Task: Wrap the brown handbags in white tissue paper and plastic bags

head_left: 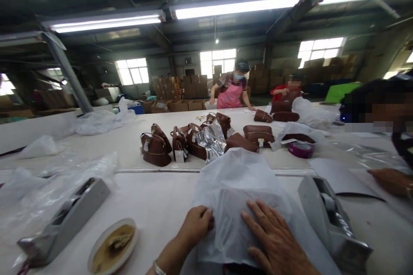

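A thin white translucent plastic bag (238,167) lies in front of me on the table, and a boxy shape shows faintly through it. My left hand (196,223) is closed on the bag's left edge, fingers curled in. On top of the bag my right hand (271,234) rests flat with its fingers stretched out. At the bottom edge of the picture something dark pokes out from under the plastic; I cannot make out what it is. Beyond the bag stand several brown handbags (156,150), some with white tags, and a crumpled silver wrapper (213,139).
Grey tape dispensers stand on the left (69,219) and right (332,219). A bowl (112,245) of brown liquid sits near my left arm. A purple tape roll (300,149) lies further back. Other people work across the table and at right, where a hand (392,181) shows.
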Demonstrator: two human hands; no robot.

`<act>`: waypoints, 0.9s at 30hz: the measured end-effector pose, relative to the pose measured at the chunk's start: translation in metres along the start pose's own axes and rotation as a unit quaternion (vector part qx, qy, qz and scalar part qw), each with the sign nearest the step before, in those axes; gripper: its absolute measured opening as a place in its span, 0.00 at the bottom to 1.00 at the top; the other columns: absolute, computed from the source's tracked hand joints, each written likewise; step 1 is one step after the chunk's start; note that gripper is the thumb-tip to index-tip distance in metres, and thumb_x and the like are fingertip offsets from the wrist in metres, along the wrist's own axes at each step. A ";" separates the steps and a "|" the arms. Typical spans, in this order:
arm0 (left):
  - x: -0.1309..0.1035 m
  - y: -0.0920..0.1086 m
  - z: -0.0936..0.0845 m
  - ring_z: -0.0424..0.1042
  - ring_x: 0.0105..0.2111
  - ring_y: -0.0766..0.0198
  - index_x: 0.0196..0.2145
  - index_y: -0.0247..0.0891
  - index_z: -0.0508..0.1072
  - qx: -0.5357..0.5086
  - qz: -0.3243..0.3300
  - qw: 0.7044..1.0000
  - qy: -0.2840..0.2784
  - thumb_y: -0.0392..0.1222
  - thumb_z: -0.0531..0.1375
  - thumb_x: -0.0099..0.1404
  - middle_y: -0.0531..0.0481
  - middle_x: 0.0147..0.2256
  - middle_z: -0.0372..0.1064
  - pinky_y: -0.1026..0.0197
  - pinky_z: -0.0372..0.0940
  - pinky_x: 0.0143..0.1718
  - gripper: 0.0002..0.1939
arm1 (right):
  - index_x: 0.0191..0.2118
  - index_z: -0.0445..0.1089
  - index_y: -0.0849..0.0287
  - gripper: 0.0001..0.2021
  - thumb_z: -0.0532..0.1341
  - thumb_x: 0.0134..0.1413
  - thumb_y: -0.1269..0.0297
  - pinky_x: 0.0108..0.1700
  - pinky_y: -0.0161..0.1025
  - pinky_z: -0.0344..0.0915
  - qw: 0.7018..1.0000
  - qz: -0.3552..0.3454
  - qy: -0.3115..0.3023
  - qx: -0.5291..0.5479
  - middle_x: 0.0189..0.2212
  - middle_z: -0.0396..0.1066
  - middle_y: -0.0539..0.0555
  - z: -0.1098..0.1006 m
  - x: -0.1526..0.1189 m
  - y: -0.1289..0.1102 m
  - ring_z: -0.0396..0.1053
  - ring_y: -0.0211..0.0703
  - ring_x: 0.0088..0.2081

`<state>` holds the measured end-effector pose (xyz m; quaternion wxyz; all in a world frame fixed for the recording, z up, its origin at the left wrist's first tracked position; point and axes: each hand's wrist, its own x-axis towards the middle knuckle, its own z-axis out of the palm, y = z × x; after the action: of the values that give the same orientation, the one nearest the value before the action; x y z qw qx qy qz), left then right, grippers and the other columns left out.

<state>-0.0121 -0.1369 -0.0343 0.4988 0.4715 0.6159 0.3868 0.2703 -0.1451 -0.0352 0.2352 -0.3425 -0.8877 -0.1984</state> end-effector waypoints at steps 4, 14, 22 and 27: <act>0.018 0.005 0.016 0.69 0.22 0.67 0.30 0.38 0.67 -0.132 -0.065 0.989 -0.018 0.59 0.58 0.62 0.55 0.23 0.67 0.61 0.66 0.27 0.19 | 0.68 0.56 0.52 0.38 0.60 0.55 0.42 0.54 0.55 0.62 0.999 -0.025 0.031 -0.034 0.63 0.64 0.62 0.005 0.004 -0.001 0.64 0.64 0.60; 0.030 0.012 0.011 0.77 0.33 0.60 0.42 0.35 0.72 -0.349 -0.029 0.937 -0.012 0.41 0.71 0.47 0.47 0.33 0.77 0.60 0.71 0.37 0.24 | 0.65 0.61 0.53 0.36 0.57 0.56 0.40 0.59 0.51 0.50 0.994 -0.043 0.059 -0.084 0.60 0.68 0.60 0.001 0.011 -0.001 0.61 0.60 0.60; 0.032 -0.008 -0.034 0.74 0.34 0.64 0.53 0.32 0.68 -0.171 -0.001 0.961 0.218 0.45 0.71 0.48 0.47 0.36 0.73 0.61 0.68 0.39 0.36 | 0.64 0.63 0.53 0.36 0.57 0.55 0.38 0.59 0.52 0.49 0.993 -0.048 0.050 -0.096 0.59 0.69 0.60 -0.002 0.012 -0.002 0.62 0.60 0.60; 0.020 0.013 -0.051 0.75 0.38 0.53 0.52 0.30 0.70 0.125 0.105 0.930 0.328 0.46 0.63 0.57 0.38 0.44 0.71 0.47 0.72 0.44 0.27 | 0.67 0.58 0.53 0.37 0.56 0.57 0.38 0.59 0.53 0.52 0.996 -0.036 0.035 -0.072 0.62 0.66 0.62 -0.004 0.010 -0.002 0.62 0.61 0.61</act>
<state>-0.0608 -0.1148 -0.0170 0.1623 0.4391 0.7353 0.4900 0.2634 -0.1434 -0.0266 0.2335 -0.3195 -0.8739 -0.2823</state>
